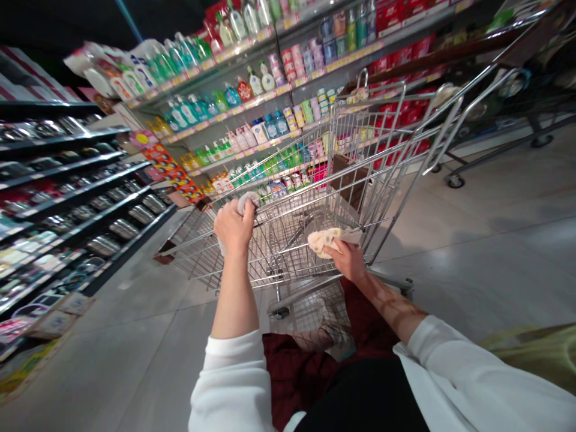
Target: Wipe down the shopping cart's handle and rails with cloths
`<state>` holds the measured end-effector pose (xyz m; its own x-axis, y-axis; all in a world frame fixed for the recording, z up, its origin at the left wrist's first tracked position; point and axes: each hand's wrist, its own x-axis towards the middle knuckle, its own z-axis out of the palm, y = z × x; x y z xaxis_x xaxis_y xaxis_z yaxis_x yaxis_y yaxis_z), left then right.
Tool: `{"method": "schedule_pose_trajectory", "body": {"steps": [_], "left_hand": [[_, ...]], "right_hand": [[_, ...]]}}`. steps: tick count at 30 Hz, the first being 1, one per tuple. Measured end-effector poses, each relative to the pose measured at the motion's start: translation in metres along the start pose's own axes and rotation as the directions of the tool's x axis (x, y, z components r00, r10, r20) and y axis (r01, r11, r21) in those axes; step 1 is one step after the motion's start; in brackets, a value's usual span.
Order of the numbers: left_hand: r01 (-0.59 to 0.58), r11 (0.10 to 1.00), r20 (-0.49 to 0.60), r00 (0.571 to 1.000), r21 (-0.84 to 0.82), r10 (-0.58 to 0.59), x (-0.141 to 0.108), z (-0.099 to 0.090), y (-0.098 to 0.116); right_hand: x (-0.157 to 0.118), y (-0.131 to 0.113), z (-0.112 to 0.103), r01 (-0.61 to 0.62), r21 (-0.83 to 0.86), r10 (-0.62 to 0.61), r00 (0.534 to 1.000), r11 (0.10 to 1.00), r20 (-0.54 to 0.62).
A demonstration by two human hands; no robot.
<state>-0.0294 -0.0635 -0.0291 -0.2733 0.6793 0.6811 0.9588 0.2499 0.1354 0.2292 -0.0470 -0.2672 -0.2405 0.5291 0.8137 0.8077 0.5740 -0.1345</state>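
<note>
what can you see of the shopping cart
The shopping cart is a deep basket of shiny silver-looking wire on a metal frame, with small wheels, standing on the tiled floor. The left hand grips its rim through a grey cloth; the right hand presses a cream cloth against its wires.

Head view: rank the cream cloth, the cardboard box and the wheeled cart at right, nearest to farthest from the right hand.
1. The cream cloth: held in the right hand.
2. The cardboard box: ahead, inside the shopping cart.
3. The wheeled cart: farthest, on the floor to the right.
</note>
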Motion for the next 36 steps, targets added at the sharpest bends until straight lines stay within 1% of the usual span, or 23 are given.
{"method": "schedule_pose_trajectory", "body": {"steps": [2,7,11,14,16,19,22,24,26,29,31,32,33,34,35,36], "left_hand": [[-0.001,1.000,-0.004,1.000,0.002,0.001,0.000,0.000,0.000],[0.006,1.000,-0.015,1.000,-0.016,-0.006,0.001,-0.001,-0.001],[0.008,0.999,-0.014,1.000,-0.036,-0.009,0.000,-0.002,0.000],[0.006,0.999,-0.016,1.000,-0.046,-0.006,0.000,-0.001,0.000],[0.008,0.999,-0.017,1.000,-0.050,-0.008,0.001,-0.001,0.000],[0.005,0.998,-0.024,1.000,-0.057,-0.006,0.000,0.000,-0.001],[-0.001,0.998,-0.020,1.000,-0.058,-0.001,0.000,0.000,0.000],[0.003,0.998,-0.010,1.000,-0.058,-0.003,0.000,-0.001,0.002],[0.010,0.998,-0.003,1.000,-0.062,-0.010,0.000,-0.001,0.003],[0.014,0.998,-0.004,1.000,-0.067,-0.014,0.000,-0.002,0.003],[0.013,0.998,-0.008,1.000,-0.063,-0.013,0.000,-0.002,0.003],[0.012,0.998,-0.007,1.000,-0.060,-0.013,-0.001,-0.002,0.003],[0.013,0.998,-0.006,1.000,-0.057,-0.014,-0.001,-0.002,0.002],[0.016,0.998,-0.004,1.000,-0.055,-0.016,-0.001,-0.002,0.002],[0.018,0.998,-0.002,1.000,-0.055,-0.018,-0.002,-0.002,0.002],[0.020,0.998,-0.003,1.000,-0.057,-0.020,-0.002,-0.003,0.002]], "right_hand": [[-0.003,-0.002,0.002,-0.005,-0.018,0.005,1.000,1.000,-0.022],[0.005,-0.005,-0.007,-0.015,-0.018,0.015,1.000,1.000,0.008],[-0.003,-0.003,-0.002,-0.023,0.009,0.022,0.999,1.000,0.036],[-0.014,0.001,0.008,-0.053,0.037,0.049,0.994,0.998,0.098],[-0.023,0.006,0.015,-0.050,0.050,0.042,0.988,0.998,0.148],[-0.041,0.010,0.025,0.018,0.093,-0.039,0.972,0.995,0.231],[-0.063,0.007,0.034,0.100,0.165,-0.151,0.933,0.981,0.328],[-0.073,0.003,0.039,0.099,0.188,-0.165,0.910,0.977,0.381],[-0.076,0.000,0.040,0.066,0.206,-0.144,0.907,0.976,0.395],[-0.065,-0.001,0.032,0.056,0.284,-0.161,0.920,0.957,0.359],[-0.048,0.002,0.017,0.055,0.310,-0.151,0.943,0.949,0.296],[-0.036,0.005,0.006,0.053,0.308,-0.126,0.967,0.950,0.221],[-0.021,0.009,-0.008,0.055,0.301,-0.093,0.989,0.952,0.112],[-0.005,0.014,-0.024,0.053,0.288,-0.046,0.998,0.956,-0.033],[0.014,0.020,-0.041,0.079,0.280,-0.025,0.982,0.957,-0.190],[0.035,0.027,-0.060,0.093,0.253,-0.013,0.954,0.963,-0.300]]}}
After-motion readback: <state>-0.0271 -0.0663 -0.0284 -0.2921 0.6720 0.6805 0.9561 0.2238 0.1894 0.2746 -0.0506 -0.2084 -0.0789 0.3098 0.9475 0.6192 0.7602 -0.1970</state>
